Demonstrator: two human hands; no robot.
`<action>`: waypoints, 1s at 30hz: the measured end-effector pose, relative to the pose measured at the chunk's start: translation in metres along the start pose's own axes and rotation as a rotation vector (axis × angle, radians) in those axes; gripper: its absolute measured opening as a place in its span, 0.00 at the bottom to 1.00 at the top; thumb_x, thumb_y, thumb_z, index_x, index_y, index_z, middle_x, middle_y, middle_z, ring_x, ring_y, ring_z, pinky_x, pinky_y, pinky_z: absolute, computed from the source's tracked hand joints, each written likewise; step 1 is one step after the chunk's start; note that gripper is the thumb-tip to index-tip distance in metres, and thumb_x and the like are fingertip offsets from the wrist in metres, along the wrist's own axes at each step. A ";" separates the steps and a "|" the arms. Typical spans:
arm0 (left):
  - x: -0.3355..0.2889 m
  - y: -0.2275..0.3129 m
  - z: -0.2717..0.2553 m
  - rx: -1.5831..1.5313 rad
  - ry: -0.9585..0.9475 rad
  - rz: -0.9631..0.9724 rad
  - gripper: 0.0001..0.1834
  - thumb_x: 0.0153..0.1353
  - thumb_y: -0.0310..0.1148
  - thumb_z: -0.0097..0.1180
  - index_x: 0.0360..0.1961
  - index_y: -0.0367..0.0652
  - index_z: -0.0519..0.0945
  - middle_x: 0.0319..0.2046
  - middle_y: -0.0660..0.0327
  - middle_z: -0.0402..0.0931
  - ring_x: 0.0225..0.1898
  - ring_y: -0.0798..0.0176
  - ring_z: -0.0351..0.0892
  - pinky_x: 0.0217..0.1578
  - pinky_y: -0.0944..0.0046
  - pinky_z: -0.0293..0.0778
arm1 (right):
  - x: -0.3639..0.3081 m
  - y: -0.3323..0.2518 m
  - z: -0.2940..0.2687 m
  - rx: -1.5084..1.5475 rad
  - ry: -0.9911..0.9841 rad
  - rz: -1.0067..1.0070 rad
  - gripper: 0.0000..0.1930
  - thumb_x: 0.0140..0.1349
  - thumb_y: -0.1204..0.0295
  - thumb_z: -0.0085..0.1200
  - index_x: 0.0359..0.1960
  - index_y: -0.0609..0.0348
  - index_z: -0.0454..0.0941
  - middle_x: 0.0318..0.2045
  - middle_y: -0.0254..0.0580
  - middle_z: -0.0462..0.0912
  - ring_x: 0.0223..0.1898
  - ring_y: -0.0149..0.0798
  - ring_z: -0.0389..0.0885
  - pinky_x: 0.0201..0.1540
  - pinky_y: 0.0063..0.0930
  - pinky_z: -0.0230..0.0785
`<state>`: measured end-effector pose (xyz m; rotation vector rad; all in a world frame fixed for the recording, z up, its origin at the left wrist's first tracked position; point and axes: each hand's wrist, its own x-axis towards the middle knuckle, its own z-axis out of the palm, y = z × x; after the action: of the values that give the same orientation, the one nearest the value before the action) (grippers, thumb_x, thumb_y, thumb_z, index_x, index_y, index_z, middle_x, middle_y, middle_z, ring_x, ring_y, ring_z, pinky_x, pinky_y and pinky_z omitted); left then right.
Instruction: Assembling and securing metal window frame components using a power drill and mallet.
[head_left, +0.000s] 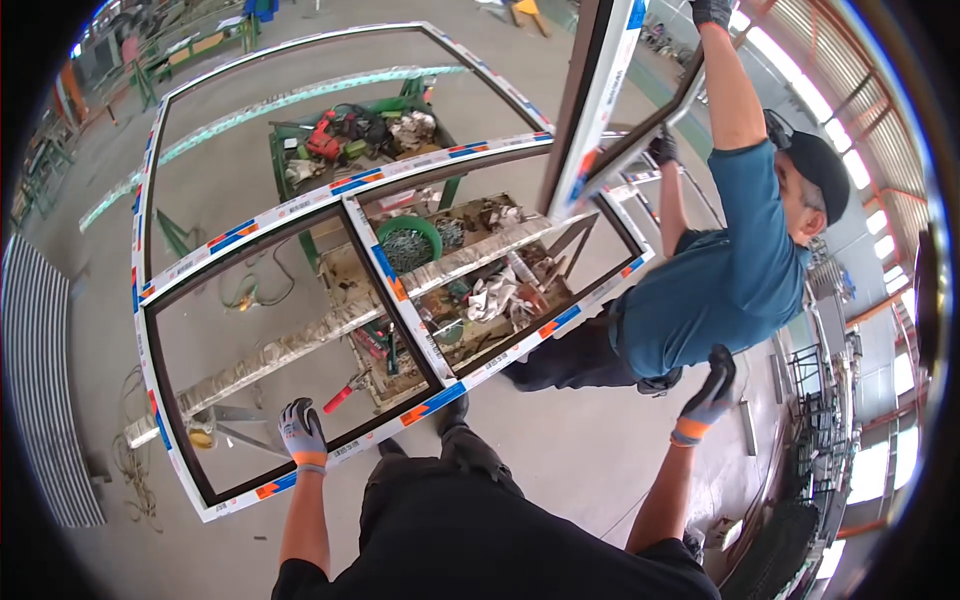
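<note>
A large window frame (415, 400) lies flat in front of me, dark inside and covered with white, blue and orange protective film. My left hand (303, 435), in a grey glove with dark fingertips and an orange cuff, is over its near bar, fingers reaching past the inner edge; whether it touches the bar is unclear. My right hand (708, 395), gloved alike, is raised in the air at the right with nothing in it. Beside it, a co-worker (710, 290) in a blue shirt holds up a smaller filmed frame (600, 110) at the large frame's right end.
Padded support bars (290, 352) run under the frame. Below it stand a tray (345, 275) with scraps, a green bowl (408, 245) of screws and a red-handled tool (340, 398). A green cart (290, 135) holds power tools. Corrugated sheets (40, 390) are at left, racks (825, 430) at right.
</note>
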<state>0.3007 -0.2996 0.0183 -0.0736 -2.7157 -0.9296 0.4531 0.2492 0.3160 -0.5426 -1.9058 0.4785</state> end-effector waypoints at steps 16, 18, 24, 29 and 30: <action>-0.003 0.000 -0.002 -0.020 -0.020 0.017 0.08 0.60 0.30 0.53 0.40 0.44 0.79 0.41 0.55 0.78 0.47 0.47 0.73 0.52 0.50 0.66 | 0.004 -0.021 -0.072 0.046 0.075 -0.020 0.14 0.71 0.73 0.41 0.49 0.68 0.76 0.45 0.45 0.81 0.47 0.37 0.77 0.52 0.31 0.70; -0.004 -0.001 -0.003 -0.039 -0.005 0.001 0.07 0.61 0.31 0.53 0.39 0.44 0.79 0.40 0.55 0.78 0.47 0.46 0.73 0.51 0.50 0.67 | 0.007 -0.023 -0.066 0.111 0.078 -0.036 0.13 0.72 0.73 0.41 0.48 0.68 0.76 0.44 0.44 0.81 0.46 0.35 0.77 0.52 0.30 0.70; -0.007 -0.004 -0.002 -0.012 0.010 -0.005 0.08 0.62 0.32 0.51 0.39 0.44 0.79 0.40 0.55 0.78 0.46 0.47 0.74 0.50 0.50 0.67 | 0.005 -0.033 -0.048 0.048 -0.015 -0.074 0.12 0.71 0.74 0.43 0.47 0.68 0.76 0.43 0.44 0.81 0.45 0.35 0.77 0.51 0.29 0.69; -0.006 -0.003 0.000 -0.005 -0.003 -0.021 0.08 0.63 0.33 0.51 0.39 0.45 0.80 0.40 0.55 0.78 0.45 0.47 0.74 0.50 0.50 0.67 | 0.000 -0.026 -0.035 -0.003 -0.076 -0.063 0.12 0.71 0.74 0.43 0.47 0.66 0.77 0.42 0.43 0.81 0.44 0.34 0.77 0.50 0.29 0.70; -0.006 -0.004 0.001 0.007 0.007 -0.010 0.08 0.63 0.33 0.51 0.39 0.45 0.79 0.40 0.55 0.78 0.45 0.47 0.74 0.50 0.50 0.67 | 0.000 -0.024 -0.033 0.010 -0.084 -0.053 0.11 0.70 0.74 0.44 0.47 0.66 0.77 0.42 0.43 0.81 0.44 0.34 0.77 0.50 0.28 0.70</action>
<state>0.3054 -0.3017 0.0136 -0.0554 -2.7151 -0.9210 0.4796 0.2320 0.3416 -0.4704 -1.9916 0.4824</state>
